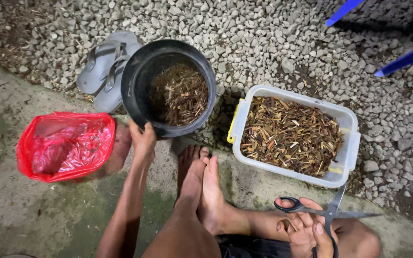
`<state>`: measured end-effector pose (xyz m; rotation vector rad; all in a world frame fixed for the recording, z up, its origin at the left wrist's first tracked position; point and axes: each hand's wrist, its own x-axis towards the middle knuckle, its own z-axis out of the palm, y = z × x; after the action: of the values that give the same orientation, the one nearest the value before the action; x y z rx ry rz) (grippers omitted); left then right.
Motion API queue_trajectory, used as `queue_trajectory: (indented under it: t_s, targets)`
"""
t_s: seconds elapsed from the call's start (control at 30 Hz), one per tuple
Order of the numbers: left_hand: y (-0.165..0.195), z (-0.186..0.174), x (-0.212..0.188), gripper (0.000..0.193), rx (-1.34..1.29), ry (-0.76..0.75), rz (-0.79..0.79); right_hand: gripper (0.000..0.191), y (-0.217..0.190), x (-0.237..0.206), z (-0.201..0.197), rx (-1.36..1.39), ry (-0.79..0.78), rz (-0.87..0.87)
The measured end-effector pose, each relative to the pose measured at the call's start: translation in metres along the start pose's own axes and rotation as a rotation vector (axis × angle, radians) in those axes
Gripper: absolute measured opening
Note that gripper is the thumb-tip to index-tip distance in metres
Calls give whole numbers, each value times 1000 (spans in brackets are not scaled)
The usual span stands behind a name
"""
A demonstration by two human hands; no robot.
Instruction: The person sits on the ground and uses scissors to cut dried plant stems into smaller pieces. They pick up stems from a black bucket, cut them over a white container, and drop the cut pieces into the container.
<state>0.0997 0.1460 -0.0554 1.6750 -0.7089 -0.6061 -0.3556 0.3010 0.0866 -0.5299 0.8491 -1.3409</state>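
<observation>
My left hand (143, 139) grips the near rim of a black bucket (137, 91) that is tilted toward me and holds dry chopped stems. My right hand (307, 229) rests on my knee with its fingers through the handles of black-handled scissors (328, 210), blades open. To the right of the bucket stands a clear plastic box (347, 119) with yellow latches, filled with brown and yellow cut plant pieces. My bare feet (201, 186) lie crossed between the bucket and the box.
A red plastic bag (65, 145) lies open on the concrete at the left. A pair of grey sandals (103, 71) sits behind the bucket on the gravel. Blue chair legs (407, 57) stand at the top right.
</observation>
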Motion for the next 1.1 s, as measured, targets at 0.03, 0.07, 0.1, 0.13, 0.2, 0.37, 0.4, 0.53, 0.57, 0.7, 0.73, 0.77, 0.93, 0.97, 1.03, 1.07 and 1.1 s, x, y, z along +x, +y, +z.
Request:
queue_trajectory:
  t_s: [0.03,0.07,0.1,0.13,0.2,0.37,0.4,0.53,0.57,0.7,0.73,0.77,0.93,0.97,1.03,1.07,1.1]
  targets:
    - [1,0,0,50,-153,-46,-74,58,0,0,0,-19,27,-16]
    - [2,0,-1,54,-307,-91,-146,59,1,0,1,-24,40,-8]
    - [2,1,-1,58,-457,-133,-219,59,2,0,1,-29,53,1]
    - [2,4,-1,55,-548,-123,-254,59,3,1,1,-33,68,12]
    - [1,12,-3,47,-730,-105,-333,60,5,1,2,-35,14,-31]
    - [-2,35,14,48,-242,19,-141,60,7,2,1,15,-40,20]
    - [-3,36,14,47,-185,6,-93,60,7,2,1,4,-31,43]
    - [-4,36,11,59,-274,-37,-119,59,6,3,-1,2,-7,-10]
    - [-2,37,12,61,-292,-27,-175,59,5,3,-1,-16,12,1]
    - [20,35,13,60,-295,-54,-136,60,4,6,-2,-36,29,15]
    - [29,33,11,55,-293,-78,-236,60,4,7,-2,-31,26,13]
    - [39,27,10,49,-290,-104,-335,60,4,8,-2,-21,24,23]
    - [98,8,4,35,214,-199,-206,62,5,11,-3,-11,2,50]
    - [109,2,1,38,470,-151,23,66,6,11,-3,-9,-26,29]
    - [127,-5,-1,44,767,-74,452,75,8,12,-3,-6,-85,-16]
    - [134,-5,1,46,808,-46,647,80,10,13,-4,-43,-96,-15]
    - [138,-3,5,49,846,-21,843,85,12,13,-4,-81,-105,-12]
